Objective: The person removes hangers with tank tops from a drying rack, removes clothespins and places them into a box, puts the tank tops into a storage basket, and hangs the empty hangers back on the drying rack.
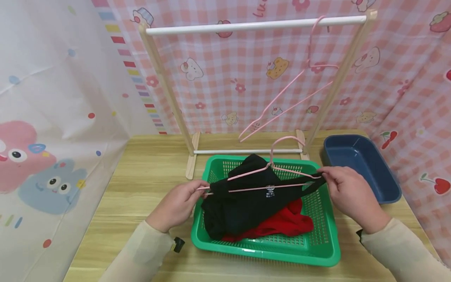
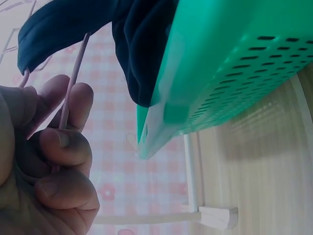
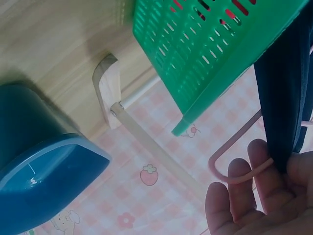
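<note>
A pink wire hanger lies slantwise above the green basket, its hook pointing up. My left hand grips its left end; in the left wrist view the fingers curl round the wire. A black tank top has one strap looped over the hanger's left arm. Its other strap is pinched between thumb and finger of my right hand, at the hanger's right end. The hanger's rounded corner crosses my right fingers. The top's body lies in the basket, over a red cloth.
Behind the basket stands a wooden rack with a white top rail. A second pink hanger hangs from that rail. At the right sits a blue tub on the wooden table. Patterned curtains surround the table.
</note>
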Demonstrator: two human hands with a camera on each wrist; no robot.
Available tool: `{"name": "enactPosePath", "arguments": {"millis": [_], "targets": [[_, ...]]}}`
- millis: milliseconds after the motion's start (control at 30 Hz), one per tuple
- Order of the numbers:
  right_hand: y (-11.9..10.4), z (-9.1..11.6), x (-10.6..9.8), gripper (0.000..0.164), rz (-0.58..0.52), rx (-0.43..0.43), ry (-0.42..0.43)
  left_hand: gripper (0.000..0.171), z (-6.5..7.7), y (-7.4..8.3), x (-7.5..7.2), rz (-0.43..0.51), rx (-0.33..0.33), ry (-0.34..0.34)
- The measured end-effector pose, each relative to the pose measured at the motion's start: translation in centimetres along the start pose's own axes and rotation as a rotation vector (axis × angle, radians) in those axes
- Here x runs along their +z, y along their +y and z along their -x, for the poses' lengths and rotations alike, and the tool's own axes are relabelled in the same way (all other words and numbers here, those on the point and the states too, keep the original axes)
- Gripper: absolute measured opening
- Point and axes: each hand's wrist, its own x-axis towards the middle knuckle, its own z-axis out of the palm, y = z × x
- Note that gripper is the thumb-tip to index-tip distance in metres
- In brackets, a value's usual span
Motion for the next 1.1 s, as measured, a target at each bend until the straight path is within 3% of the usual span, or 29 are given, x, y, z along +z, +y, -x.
{"name": "enactPosePath", "arguments": {"millis": [500,1100], "targets": [[0.9,0.1,0.2,0.017,0.004,0.072,-0.008,0.022,0.5,-0.8,-0.6,0.007,0.002,0.028],[1.4,0.4,0.4,0.015,0.015,0.098,-0.019,0.025,1.0,-1.3,-1.2,0.032,-0.006,0.037]]}}
